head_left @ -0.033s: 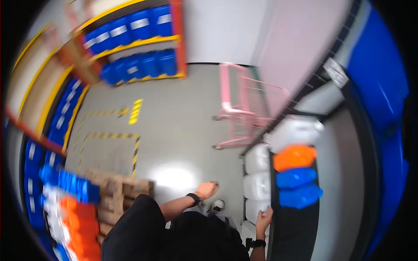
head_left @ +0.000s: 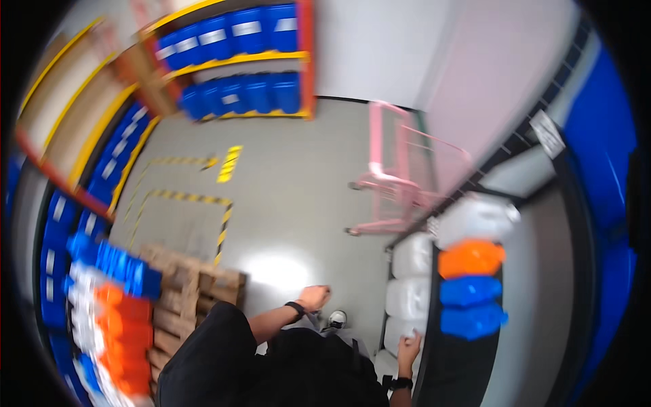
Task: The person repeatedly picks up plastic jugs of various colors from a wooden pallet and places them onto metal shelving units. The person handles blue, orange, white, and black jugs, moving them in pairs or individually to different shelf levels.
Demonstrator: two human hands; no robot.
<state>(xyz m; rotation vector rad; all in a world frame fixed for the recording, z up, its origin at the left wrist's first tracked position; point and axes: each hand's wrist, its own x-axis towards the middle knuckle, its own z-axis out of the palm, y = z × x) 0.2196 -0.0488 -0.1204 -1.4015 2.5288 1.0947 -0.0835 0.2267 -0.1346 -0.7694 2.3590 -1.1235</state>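
White jugs (head_left: 409,298) line up on my right, just left of a black surface (head_left: 464,363). My hands are well apart: my right hand (head_left: 408,347) is at one of those jugs (whether the fingers grip it or only touch it, I can't tell), while my left hand (head_left: 314,298) is over the grey floor (head_left: 291,203), and I can't tell how far its fingers are closed. On the black surface, an orange jug (head_left: 472,258) lies beside two blue jugs (head_left: 471,305).
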